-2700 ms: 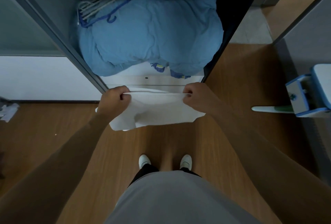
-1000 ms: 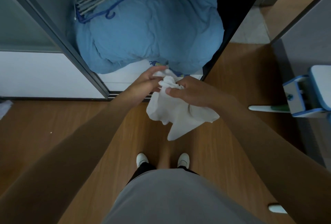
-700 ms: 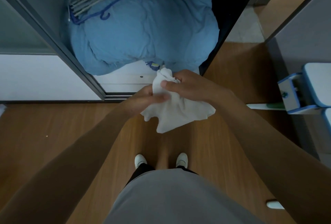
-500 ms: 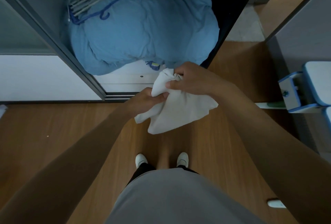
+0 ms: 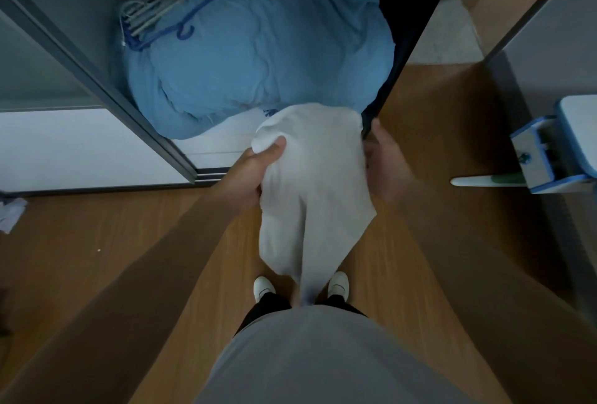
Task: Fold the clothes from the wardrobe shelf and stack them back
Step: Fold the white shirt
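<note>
A white garment (image 5: 316, 196) hangs in front of me, its top bunched and its long tail dropping to my shoes. My left hand (image 5: 248, 174) is shut on its upper left edge, thumb on top. At the cloth's right edge sits my right hand (image 5: 384, 164), blurred, with its fingers hidden behind the fabric and the thumb near the top corner. Both hands are just in front of the white edge of the wardrobe shelf (image 5: 213, 145), where a bulky blue duvet (image 5: 258, 57) lies.
A bundle of hangers (image 5: 161, 12) rests on the duvet's back left. The grey sliding door frame (image 5: 97, 80) runs diagonally at the left. A blue and white piece of furniture (image 5: 549, 151) stands at the right. A white scrap (image 5: 11, 213) lies on the wooden floor at the left.
The garment was bunched between both hands in front of the shelf. It has now dropped open into a long hanging shape, with my hands spread to its two sides.
</note>
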Demonstrator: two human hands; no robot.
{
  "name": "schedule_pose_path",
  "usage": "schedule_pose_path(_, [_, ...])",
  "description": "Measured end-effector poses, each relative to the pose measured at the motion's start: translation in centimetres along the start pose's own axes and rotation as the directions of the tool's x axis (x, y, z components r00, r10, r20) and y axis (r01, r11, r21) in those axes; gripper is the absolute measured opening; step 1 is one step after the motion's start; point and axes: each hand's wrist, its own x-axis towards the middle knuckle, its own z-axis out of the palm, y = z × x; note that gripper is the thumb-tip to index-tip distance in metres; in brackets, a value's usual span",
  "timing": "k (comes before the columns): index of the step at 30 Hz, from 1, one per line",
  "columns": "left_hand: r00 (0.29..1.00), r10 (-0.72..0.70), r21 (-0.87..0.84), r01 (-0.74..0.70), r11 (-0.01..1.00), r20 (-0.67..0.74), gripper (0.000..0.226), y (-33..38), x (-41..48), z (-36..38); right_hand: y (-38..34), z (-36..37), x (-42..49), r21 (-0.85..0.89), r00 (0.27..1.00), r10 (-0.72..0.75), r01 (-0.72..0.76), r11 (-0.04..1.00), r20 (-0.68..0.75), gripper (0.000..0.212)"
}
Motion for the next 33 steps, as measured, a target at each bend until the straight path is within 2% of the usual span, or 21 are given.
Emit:
schedule_pose_path(1, [1.0, -0.013, -0.029, 0.013, 0.999, -0.012, 0.043, 0.4, 0.2, 0.2, 1.3, -0.3, -0.4, -0.005, 0.997, 0.058, -0.058, 0.998, 0.057, 0.073])
schedule_pose_path(3, [0.996, -0.07, -0.064, 0.067, 0.996, -0.048, 0.047, 1.2, 0.5, 0.6, 3.1, -0.4, -1.3, -0.05, 0.986, 0.099, -0.093, 0.994, 0.136, 0.068])
schedule_pose_path(5, [0.984, -0.157, -0.068, 0.151, 0.986, -0.089, 0.04, 1.9, 0.8, 0.9, 3.8, -0.2, -2.0, -0.074, 0.982, 0.073, -0.061, 0.995, 0.173, 0.052])
schedule_pose_path(8, [0.964, -0.25, -0.028, 0.248, 0.968, -0.089, 0.034, 2.4, 1.2, 1.0, 3.6, 0.8, -2.5, -0.16, 0.972, 0.011, 0.028, 0.987, 0.234, 0.049])
schedule_pose_path(11, [0.982, -0.176, -0.029, 0.178, 0.984, 0.063, 0.044, 2.1, 1.3, 0.4, 3.3, 1.7, -2.5, -0.174, 0.975, -0.112, 0.145, 0.974, 0.19, 0.026])
schedule_pose_path(14, [0.971, -0.033, 0.018, 0.03, 0.999, 0.237, 0.056, 0.3, 0.9, -1.1, 2.4, 2.0, -2.5, -0.059, 0.988, -0.089, 0.097, 0.994, 0.125, 0.025])
schedule_pose_path(16, [0.965, -0.018, 0.133, -0.017, 0.991, 0.261, 0.057, -1.3, 0.5, -1.5, 1.7, 2.0, -2.4, -0.015, 0.997, -0.012, 0.013, 1.0, 0.078, 0.022])
schedule_pose_path(19, [0.993, 0.041, 0.3, -0.074, 0.951, 0.114, 0.055, -2.2, 0.4, -1.3, 0.3, 2.1, -2.2, -0.039, 0.994, 0.1, -0.099, 0.994, 0.049, 0.021])
schedule_pose_path(22, [0.998, 0.066, 0.224, -0.064, 0.973, 0.0, 0.047, -1.6, 0.9, -1.4, -1.6, 1.2, -2.0, 0.005, 0.993, 0.116, -0.116, 0.993, 0.031, 0.024])
schedule_pose_path(24, [0.997, 0.053, 0.163, -0.042, 0.986, -0.063, 0.034, -1.0, 1.1, -1.9, -2.6, 0.6, -1.8, 0.078, 0.998, 0.068, -0.069, 0.994, 0.016, 0.021])
schedule_pose_path(26, [0.992, 0.042, 0.128, -0.027, 0.991, -0.115, 0.028, -0.4, 1.1, -2.1, -2.7, 0.0, -1.5, 0.202, 0.999, -0.027, 0.021, 0.979, 0.029, 0.03])
schedule_pose_path(28, [0.991, 0.02, 0.053, -0.013, 0.999, -0.134, 0.026, -0.1, 0.9, -2.0, -1.7, 0.1, -1.4, 0.286, 0.99, -0.095, 0.062, 0.956, 0.102, 0.04])
schedule_pose_path(31, [0.993, -0.052, -0.069, 0.045, 0.997, -0.108, 0.028, 0.2, 0.6, -1.8, 1.6, 1.0, -1.9, 0.078, 0.98, -0.062, 0.047, 0.996, 0.191, 0.032])
schedule_pose_path(33, [0.983, -0.122, -0.031, 0.119, 0.992, -0.139, 0.034, 0.3, 0.4, -1.8, 3.4, 1.7, -2.1, -0.037, 0.967, -0.109, 0.12, 0.992, 0.23, 0.025])
